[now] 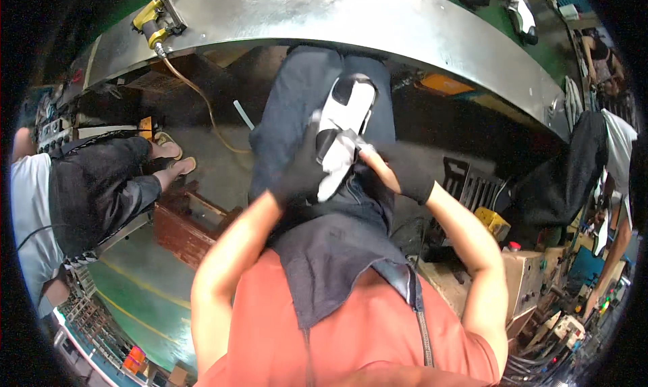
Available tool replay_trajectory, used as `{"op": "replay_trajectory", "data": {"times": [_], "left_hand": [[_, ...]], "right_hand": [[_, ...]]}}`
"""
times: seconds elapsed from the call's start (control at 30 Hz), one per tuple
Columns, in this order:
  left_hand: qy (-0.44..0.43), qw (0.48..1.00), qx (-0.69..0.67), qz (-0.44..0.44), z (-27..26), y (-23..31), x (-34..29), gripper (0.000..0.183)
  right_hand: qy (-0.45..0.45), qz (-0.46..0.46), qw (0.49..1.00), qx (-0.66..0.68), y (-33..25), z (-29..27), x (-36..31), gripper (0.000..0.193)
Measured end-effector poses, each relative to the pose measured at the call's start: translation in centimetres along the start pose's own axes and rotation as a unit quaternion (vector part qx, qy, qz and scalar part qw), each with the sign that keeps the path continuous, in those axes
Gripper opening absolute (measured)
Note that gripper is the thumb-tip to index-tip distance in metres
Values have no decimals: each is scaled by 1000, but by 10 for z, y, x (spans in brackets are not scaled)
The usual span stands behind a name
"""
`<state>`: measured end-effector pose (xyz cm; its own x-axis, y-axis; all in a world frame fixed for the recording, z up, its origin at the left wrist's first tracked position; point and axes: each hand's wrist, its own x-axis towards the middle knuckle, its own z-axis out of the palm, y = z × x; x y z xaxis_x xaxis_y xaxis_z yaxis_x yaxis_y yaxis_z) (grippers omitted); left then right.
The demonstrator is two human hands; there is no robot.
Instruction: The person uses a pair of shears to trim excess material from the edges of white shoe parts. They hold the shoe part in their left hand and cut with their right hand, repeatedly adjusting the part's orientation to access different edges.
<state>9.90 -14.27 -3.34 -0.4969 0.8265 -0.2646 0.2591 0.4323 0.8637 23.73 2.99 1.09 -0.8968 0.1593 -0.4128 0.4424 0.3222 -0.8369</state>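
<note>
A white shoe point(347, 108) with black patches rests on my lap, between my thighs and above the dark apron point(324, 252). My left hand point(302, 165), in a dark glove, is closed around the shoe's left side. From the right, my right hand point(399, 167), in a dark glove with bare fingertips, pinches near the shoe's lower end. A small greyish, shiny thing at its fingertips is smeared by motion, and I cannot tell its kind. Below it, a white flap point(329, 186) hangs from the shoe toward me.
A metal bench edge point(324, 15) curves across in front, with a yellow air stapler point(154, 23) and its hose point(196, 90) at left. Shoes point(522, 15) lie on the green surface beyond. A brown wooden stool point(185, 226) and seated co-worker point(101, 191) are left; another person point(574, 177) is right.
</note>
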Motion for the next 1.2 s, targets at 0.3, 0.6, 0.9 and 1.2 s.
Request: {"op": "replay_trajectory", "data": {"times": [0.3, 0.6, 0.9, 1.2], "left_hand": [[-38, 895, -434, -95, -4, -10, -33, 43], [-123, 945, -281, -114, -3, -30, -11, 43], [3, 981, -28, -192, 31, 6, -12, 58], [42, 996, -80, 6, 44, -29, -13, 84]], "right_hand": [[-94, 61, 989, 99, 53, 8, -32, 45], [-34, 87, 988, -121, -5, 23, -22, 40], [22, 103, 992, -66, -2, 18, -42, 34], [47, -57, 995, -68, -13, 21, -14, 21]]}}
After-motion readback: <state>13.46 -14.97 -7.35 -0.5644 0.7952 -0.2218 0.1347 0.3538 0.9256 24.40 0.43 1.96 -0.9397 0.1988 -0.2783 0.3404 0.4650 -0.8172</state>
